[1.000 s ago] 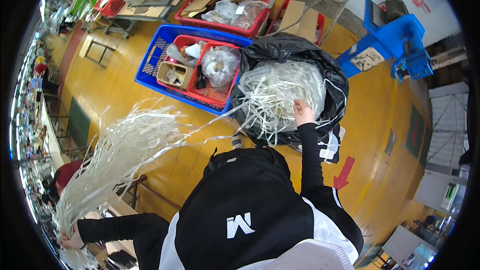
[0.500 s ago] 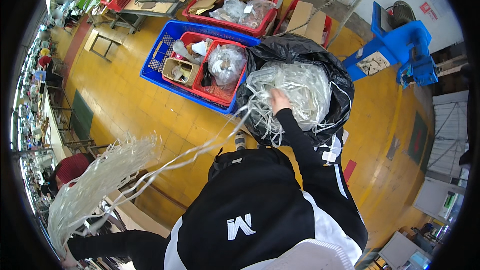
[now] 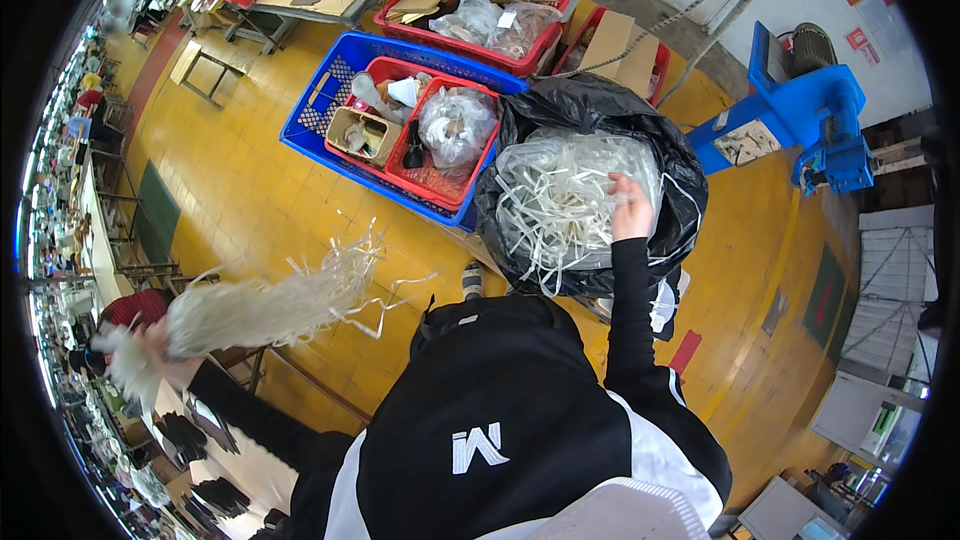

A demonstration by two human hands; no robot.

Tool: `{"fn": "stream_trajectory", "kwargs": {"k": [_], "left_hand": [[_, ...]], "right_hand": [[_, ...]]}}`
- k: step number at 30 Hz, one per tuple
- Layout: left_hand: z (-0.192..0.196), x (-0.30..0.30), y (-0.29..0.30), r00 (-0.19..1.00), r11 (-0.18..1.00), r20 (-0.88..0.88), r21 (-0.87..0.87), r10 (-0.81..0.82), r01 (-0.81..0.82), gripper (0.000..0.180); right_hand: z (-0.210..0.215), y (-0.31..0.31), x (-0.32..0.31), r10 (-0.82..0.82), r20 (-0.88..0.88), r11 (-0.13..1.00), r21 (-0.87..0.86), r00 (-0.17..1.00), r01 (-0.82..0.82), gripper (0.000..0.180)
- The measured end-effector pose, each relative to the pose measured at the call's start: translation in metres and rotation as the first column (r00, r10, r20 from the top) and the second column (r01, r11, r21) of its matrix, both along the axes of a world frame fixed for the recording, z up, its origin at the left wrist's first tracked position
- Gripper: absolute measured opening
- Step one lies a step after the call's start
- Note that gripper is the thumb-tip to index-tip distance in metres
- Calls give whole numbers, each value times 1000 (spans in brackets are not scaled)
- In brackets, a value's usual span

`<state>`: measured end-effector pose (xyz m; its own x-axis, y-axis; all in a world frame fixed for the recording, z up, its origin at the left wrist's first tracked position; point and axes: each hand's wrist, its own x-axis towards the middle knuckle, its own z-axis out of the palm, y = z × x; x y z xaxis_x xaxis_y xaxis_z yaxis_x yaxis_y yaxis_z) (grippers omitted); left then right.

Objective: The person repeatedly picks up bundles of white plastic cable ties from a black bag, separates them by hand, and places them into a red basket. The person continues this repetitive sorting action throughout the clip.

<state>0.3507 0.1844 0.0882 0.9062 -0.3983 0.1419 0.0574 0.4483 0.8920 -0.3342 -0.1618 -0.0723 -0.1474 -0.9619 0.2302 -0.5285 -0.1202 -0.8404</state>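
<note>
Left hand (image 3: 165,355) clenched round a bundle of pale plastic strips (image 3: 265,300), frayed ends fanning rightward over the yellow floor (image 3: 250,200), black bag (image 3: 590,110) stuffed with more tangled strips (image 3: 560,200), right hand (image 3: 630,215) resting among them, grip unclear.

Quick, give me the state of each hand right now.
Left hand: closed around a bundle of pale plastic strips.
Right hand: in the strips inside the black bag; grip cannot be told.
</note>
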Motion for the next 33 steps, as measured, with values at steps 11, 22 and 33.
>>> {"fn": "stream_trajectory", "kwargs": {"k": [11,22,33], "left_hand": [[-88,-326,-206,621,658,-372,36,-690,752,22],[-88,-404,-228,194,401,-663,-174,-723,900,41],[-80,-373,-218,295,522,-602,-243,-742,818,45]], "right_hand": [[136,41,17,52,357,996,43,933,-72,5],[111,112,118,635,-172,754,351,753,-555,21],[110,108,118,625,-23,757,260,780,-599,18]]}}
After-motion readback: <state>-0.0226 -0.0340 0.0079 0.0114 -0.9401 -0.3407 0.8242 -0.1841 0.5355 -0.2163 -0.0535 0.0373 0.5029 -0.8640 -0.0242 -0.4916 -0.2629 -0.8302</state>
